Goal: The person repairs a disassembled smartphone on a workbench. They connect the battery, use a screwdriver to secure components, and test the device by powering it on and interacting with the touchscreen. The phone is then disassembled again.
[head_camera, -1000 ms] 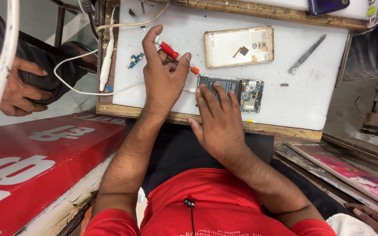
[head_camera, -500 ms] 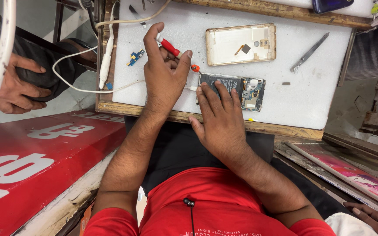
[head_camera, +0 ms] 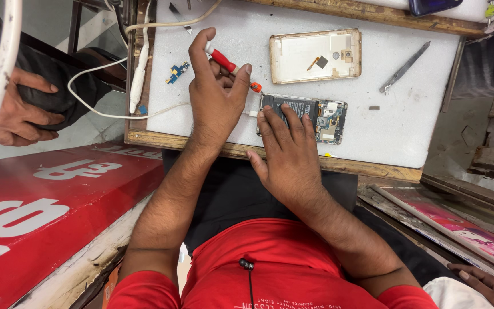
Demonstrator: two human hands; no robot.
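Note:
My left hand (head_camera: 215,94) grips a red-handled screwdriver (head_camera: 224,60). Its orange end lies by the left edge of an opened phone (head_camera: 321,117), whose dark battery and circuit board are exposed. My right hand (head_camera: 287,151) lies palm down with its fingers pressing on the battery side of that phone. Both rest on a white foam work mat (head_camera: 384,129) set on a wooden-framed board.
Beyond the phone lies a gold-rimmed back cover (head_camera: 315,55), with tweezers (head_camera: 404,67) to its right. A small blue circuit part (head_camera: 176,72) and a white cable (head_camera: 104,109) sit to the left. Another person's hand (head_camera: 12,109) holds something dark at far left. A red signboard (head_camera: 47,200) lies below it.
Both hands stay where they were, the left only shifting its fingers slightly on the screwdriver. The view has moved a little.

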